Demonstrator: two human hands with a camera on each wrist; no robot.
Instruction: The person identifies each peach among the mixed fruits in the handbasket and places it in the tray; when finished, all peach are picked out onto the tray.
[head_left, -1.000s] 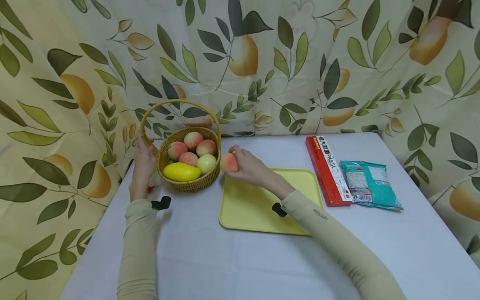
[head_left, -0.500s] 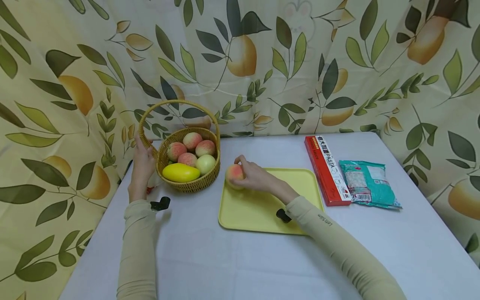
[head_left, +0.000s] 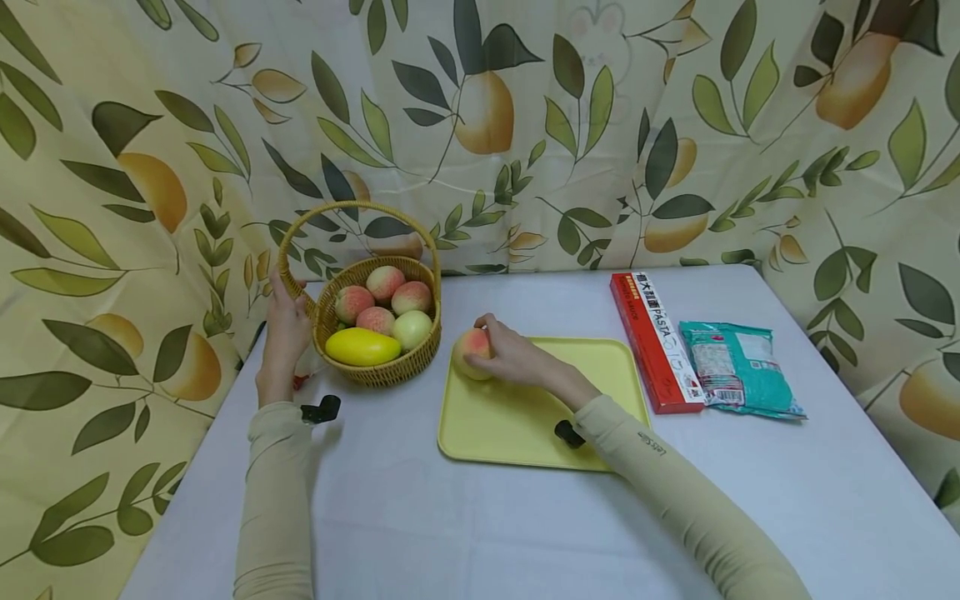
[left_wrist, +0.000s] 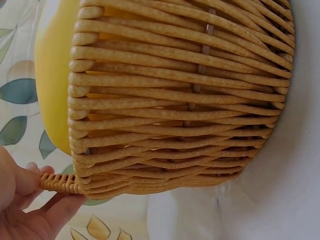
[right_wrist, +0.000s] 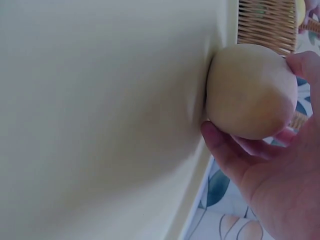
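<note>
My left hand (head_left: 287, 329) grips the side of the handle (left_wrist: 60, 183) of a woven basket (head_left: 382, 375). Inside it lie several pink peaches (head_left: 386, 283), a pale green round fruit (head_left: 412, 328) and a long yellow fruit (head_left: 363, 347). At the back left corner of a yellow tray (head_left: 517, 421), my right hand (head_left: 519, 354) holds one peach (head_left: 471, 352) between thumb and fingers. The right wrist view shows this peach (right_wrist: 250, 92) low against the tray, with a fingertip by the tray surface; whether its full weight rests there, I cannot tell.
Right of the tray lies a red and white pasta box (head_left: 657, 342), with a teal packet (head_left: 741, 369) beside it. A white cloth (head_left: 405, 500) covers the table. Leaf-and-fruit patterned curtains (head_left: 480, 183) hang behind and at both sides.
My right hand has carried the peach from beside the basket rim to the right and down onto the tray corner. Over the last half second it barely moves. The left hand stays on the handle.
</note>
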